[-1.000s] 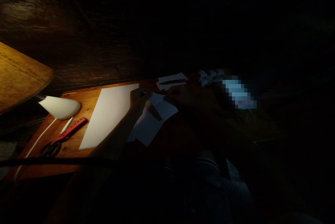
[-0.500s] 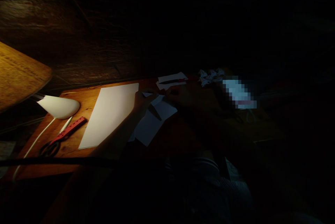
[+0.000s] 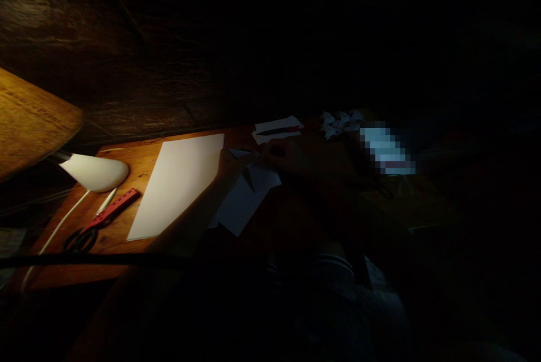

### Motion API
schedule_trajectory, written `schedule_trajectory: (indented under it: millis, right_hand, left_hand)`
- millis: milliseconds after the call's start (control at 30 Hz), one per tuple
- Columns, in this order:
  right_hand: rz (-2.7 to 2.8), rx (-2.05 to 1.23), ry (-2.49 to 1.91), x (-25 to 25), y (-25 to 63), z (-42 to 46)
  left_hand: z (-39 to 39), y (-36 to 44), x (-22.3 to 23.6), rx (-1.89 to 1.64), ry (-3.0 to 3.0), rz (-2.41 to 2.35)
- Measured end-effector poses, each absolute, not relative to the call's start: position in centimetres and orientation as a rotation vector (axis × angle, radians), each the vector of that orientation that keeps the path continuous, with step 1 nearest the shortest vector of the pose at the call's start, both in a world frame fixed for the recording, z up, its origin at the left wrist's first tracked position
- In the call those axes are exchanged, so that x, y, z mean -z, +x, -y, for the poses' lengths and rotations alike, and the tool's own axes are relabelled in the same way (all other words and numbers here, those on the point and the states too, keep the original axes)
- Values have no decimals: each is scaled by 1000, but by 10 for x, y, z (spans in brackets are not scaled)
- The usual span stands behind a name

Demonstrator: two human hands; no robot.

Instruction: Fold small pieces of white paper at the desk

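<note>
A partly folded sheet of white paper lies low over the table in front of me, creased, with a corner turned up. My left hand is closed on its upper left edge. At the upper right edge my right hand pinches the same paper, its fingers bent and mostly in shadow. A flat stack of white paper lies just left of my left hand. Beyond my hands are several paper pieces with a dark, slim tool with a red end on top.
At left stands a lamp with a white base and a yellow shade. Scissors with black handles lie by a red strip-like object. Folded paper shapes and a blurred-out bright screen sit at right.
My right hand has shifted slightly left, toward my left hand. The paper's right edge has moved in with it, and its upper part looks more folded over.
</note>
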State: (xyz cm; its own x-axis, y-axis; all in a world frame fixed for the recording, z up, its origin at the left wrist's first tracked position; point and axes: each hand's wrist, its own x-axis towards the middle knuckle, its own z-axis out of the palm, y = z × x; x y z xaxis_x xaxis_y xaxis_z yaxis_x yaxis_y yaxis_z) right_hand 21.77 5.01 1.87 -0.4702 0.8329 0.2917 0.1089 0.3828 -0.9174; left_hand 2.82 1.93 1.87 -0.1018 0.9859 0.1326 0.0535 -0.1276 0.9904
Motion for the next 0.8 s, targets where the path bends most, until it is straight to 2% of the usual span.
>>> schedule_trajectory:
  millis: [200,433,800]
  right_hand:
    - [1838,-1046,-815,-9,213,-53]
    - [1836,-1167,-750,-13,214,-50]
    - [1831,-1124,-797,-20,219,-50]
  left_hand:
    - [-17,31,-17,-1347,1440,-1226]
    - [-17,29,-16,-1319,1420,-1228]
    - [-20,21,-21,-1368,1426,-1233]
